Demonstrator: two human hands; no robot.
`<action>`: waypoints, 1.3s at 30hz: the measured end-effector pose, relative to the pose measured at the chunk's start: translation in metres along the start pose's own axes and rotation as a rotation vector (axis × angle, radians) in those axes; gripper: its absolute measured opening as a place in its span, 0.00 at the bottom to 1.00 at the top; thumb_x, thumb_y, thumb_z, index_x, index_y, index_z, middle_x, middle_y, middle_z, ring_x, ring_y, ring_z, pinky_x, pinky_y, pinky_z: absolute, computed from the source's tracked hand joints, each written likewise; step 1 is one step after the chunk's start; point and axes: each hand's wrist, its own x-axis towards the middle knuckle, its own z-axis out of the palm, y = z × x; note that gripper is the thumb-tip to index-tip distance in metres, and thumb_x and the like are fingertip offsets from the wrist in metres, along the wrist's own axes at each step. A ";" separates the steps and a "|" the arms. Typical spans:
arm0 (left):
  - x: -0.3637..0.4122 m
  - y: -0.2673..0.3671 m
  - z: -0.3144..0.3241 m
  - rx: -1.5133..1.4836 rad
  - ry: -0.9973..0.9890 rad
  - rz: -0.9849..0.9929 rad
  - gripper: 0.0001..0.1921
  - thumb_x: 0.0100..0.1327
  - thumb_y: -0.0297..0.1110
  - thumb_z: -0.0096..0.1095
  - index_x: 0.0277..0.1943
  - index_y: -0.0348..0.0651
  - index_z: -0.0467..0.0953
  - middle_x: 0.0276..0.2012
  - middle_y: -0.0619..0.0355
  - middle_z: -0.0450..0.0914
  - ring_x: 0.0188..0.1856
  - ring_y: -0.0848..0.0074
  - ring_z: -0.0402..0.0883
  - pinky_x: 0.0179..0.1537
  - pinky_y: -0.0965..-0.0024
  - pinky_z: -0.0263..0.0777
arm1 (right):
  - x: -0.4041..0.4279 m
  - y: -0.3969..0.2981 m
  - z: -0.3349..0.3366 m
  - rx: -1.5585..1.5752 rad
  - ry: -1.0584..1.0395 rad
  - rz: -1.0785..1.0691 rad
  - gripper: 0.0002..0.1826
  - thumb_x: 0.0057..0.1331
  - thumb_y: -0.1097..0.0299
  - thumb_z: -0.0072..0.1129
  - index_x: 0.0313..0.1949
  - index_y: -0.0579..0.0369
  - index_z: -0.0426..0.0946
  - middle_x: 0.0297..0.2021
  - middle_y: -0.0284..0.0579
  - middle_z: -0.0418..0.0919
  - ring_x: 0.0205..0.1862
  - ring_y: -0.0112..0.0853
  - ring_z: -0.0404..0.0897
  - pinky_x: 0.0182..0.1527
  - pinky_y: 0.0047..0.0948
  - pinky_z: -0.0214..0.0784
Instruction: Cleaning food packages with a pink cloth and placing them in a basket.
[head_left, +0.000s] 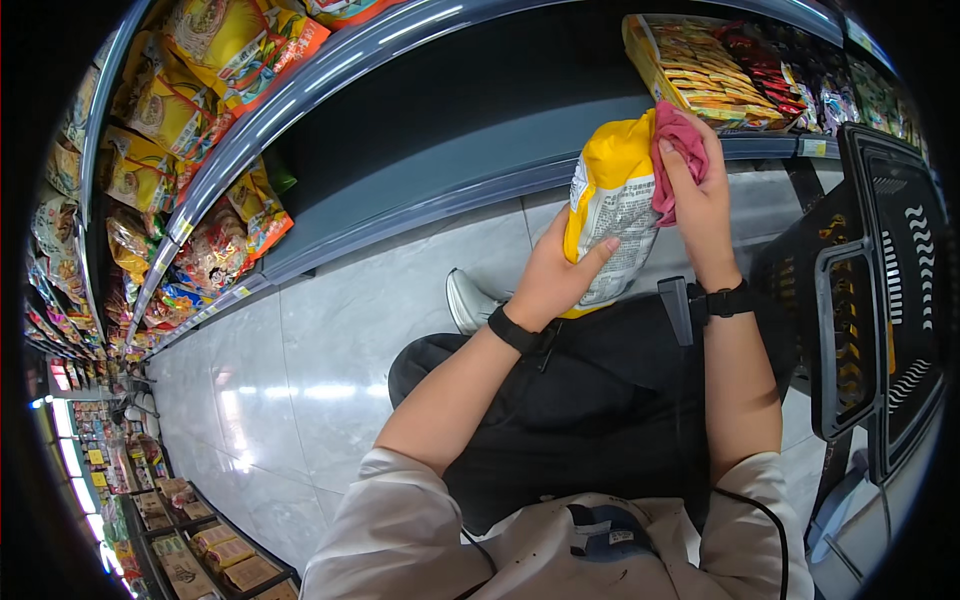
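My left hand (556, 271) grips the lower left side of a yellow and silver food bag (621, 217), its thumb across the printed panel. The bag is tilted above my lap, its yellow end towards the shelf. In my right hand (701, 176) is a crumpled pink cloth (677, 154), pressed against the bag's upper right edge. My right fingertips are partly hidden behind the cloth. Past the bag runs the dark bottom shelf board (450, 135) of a store rack.
An open carton of small snack packets (712, 71) stands on the shelf at right. Yellow noodle-type bags (176, 112) fill the shelves at left. A black plastic basket (892, 300) is close by my right arm. Grey floor tiles (247, 405) lie at left.
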 end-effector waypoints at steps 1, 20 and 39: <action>0.000 -0.003 0.001 -0.014 0.006 0.008 0.21 0.70 0.28 0.69 0.62 0.33 0.71 0.53 0.54 0.84 0.53 0.75 0.83 0.55 0.69 0.78 | 0.000 0.000 0.000 0.118 0.006 0.099 0.22 0.68 0.72 0.62 0.61 0.55 0.74 0.63 0.52 0.71 0.67 0.45 0.70 0.70 0.40 0.60; -0.001 -0.004 -0.005 -0.057 -0.013 -0.041 0.25 0.70 0.30 0.68 0.66 0.31 0.68 0.56 0.51 0.83 0.58 0.73 0.81 0.60 0.68 0.73 | 0.000 0.014 0.002 -0.061 0.052 0.001 0.19 0.68 0.75 0.62 0.58 0.56 0.76 0.58 0.49 0.74 0.61 0.40 0.75 0.65 0.34 0.65; 0.003 -0.005 -0.017 0.088 0.014 -0.048 0.22 0.69 0.30 0.70 0.62 0.32 0.73 0.53 0.52 0.85 0.54 0.74 0.83 0.56 0.68 0.76 | 0.003 -0.004 0.005 -0.392 0.058 -0.318 0.22 0.65 0.73 0.67 0.58 0.59 0.75 0.53 0.49 0.79 0.55 0.39 0.79 0.61 0.34 0.69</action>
